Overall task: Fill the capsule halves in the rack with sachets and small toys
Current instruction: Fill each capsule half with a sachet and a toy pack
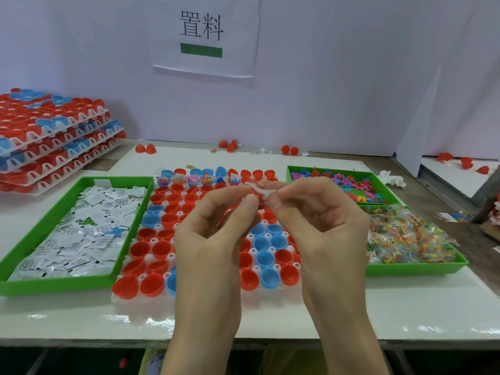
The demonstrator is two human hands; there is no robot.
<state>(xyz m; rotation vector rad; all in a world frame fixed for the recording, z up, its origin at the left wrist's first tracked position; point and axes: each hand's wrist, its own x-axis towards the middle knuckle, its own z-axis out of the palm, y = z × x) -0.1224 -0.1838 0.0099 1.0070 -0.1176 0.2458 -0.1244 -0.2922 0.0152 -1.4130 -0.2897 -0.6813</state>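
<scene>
Over the white moulded rack (148, 257) of glossy red and blue capsule halves (159, 250), left hand (213, 239) and right hand (319, 220) pinch one crinkled white sachet (263, 189) between their fingertips

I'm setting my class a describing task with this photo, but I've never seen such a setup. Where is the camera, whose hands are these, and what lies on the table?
There is no machine: one camera worn on a person's head looks down at their own bare hands. On the white table lies a rack of red and blue capsule halves; a few in the far rows already hold colourful bits. A green tray of white sachets sits left of it; a second tray of coloured toys and a third tray of clear packets sit right. The left hand and right hand together pinch a small white piece with something red, too hidden to name.
</scene>
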